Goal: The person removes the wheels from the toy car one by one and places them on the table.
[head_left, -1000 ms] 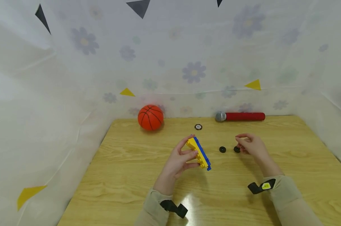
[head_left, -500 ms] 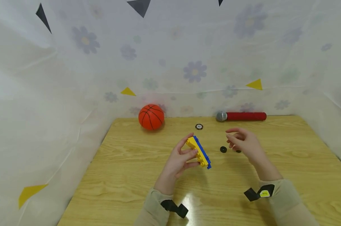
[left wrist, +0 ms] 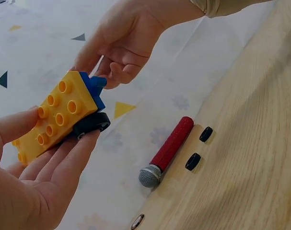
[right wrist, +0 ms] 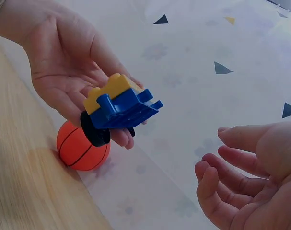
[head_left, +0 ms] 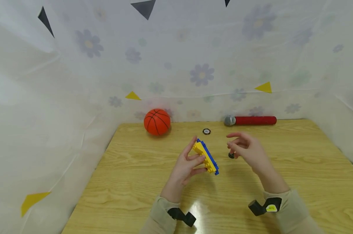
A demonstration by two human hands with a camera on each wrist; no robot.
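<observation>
My left hand [head_left: 197, 153] holds a yellow and blue brick assembly [head_left: 206, 157] tilted above the wooden table [head_left: 135, 182]. The left wrist view shows its yellow studded top [left wrist: 59, 112] and a black wheel [left wrist: 90, 125] on its side, with my left hand [left wrist: 49, 163] under it. From the right wrist view the blue underside [right wrist: 123, 108] and a wheel [right wrist: 93, 129] show. My right hand [head_left: 233, 141] hovers just right of the assembly, fingers loosely bent, holding nothing [right wrist: 231, 167]. A loose black wheel [head_left: 231, 155] peeks out below it; two loose wheels [left wrist: 206, 133] [left wrist: 192, 161] lie on the table.
An orange basketball [head_left: 157, 122] sits at the back left by the floral cloth wall. A red microphone [head_left: 250, 120] lies along the back edge. A small round disc [head_left: 206, 131] rests between them. Cloth walls close in the table on three sides.
My right hand has left the loose black wheels, risen and moved left toward the brick assembly. The left hand has kept the assembly nearly still.
</observation>
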